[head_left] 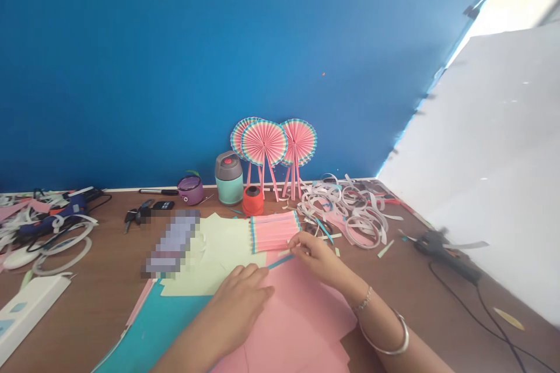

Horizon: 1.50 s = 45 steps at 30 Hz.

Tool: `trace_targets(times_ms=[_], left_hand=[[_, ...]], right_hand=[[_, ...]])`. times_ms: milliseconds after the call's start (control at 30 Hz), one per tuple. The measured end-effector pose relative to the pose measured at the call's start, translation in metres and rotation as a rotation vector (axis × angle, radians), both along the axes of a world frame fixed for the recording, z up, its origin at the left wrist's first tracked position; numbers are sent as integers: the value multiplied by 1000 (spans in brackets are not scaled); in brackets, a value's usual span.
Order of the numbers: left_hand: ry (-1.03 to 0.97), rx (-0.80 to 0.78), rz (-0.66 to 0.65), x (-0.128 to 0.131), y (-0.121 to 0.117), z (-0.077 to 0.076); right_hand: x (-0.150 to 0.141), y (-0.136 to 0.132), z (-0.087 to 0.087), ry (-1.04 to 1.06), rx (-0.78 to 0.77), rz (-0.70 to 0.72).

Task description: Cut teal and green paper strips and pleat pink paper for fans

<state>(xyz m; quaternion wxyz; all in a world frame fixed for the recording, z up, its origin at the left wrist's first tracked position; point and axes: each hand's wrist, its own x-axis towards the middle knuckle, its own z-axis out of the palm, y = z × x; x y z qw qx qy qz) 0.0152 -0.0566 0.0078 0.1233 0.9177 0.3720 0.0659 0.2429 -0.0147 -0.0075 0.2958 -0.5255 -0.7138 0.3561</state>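
My left hand (242, 300) lies palm down, fingers stretched out, on pink paper sheets (301, 315). My right hand (315, 256) is closed in a pinch at the top of these sheets, with a thin pale paper strip (284, 253) at its fingertips. Just under that strip lies a blue paper strip (280, 263), close to both hands. Beyond my right fingers rests a pleated pink paper piece (275, 232) with blue and cream edges. Pale green sheets (214, 256) and a teal sheet (153, 320) extend to the left, partly under my left arm.
Pink folding paper fans (264, 143) stand against the blue board. Before them are a mint-and-grey jar (229, 180) and a red container (252, 203). Curled paper scraps (350, 210) pile up at right, near a black glue gun (446, 256) with its cord. A power strip (30, 315) lies left.
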Motion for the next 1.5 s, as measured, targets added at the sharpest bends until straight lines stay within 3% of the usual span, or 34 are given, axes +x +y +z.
trace_targets(times_ms=[167, 367, 533, 733, 900, 1100, 1333, 1500], left_hand=[[12, -34, 54, 1, 1, 1], [-36, -14, 60, -2, 2, -2], [-176, -172, 73, -6, 13, 1], [-506, -320, 437, -5, 30, 5], [-580, -342, 438, -7, 35, 3], [-565, -328, 401, -12, 36, 3], [-387, -396, 511, -30, 45, -1], [-251, -359, 544, -33, 45, -1]], right_hand=[[0, -5, 0, -86, -165, 134], [5, -8, 0, -182, -319, 177], [3, -6, 2, -33, -314, 132], [-19, -6, 10, 190, -288, 5], [-41, -12, 12, 204, -211, -25], [-45, -16, 10, 183, -177, 17], [-33, -8, 1, 60, -106, 13], [-29, -6, -5, -99, -16, -27]])
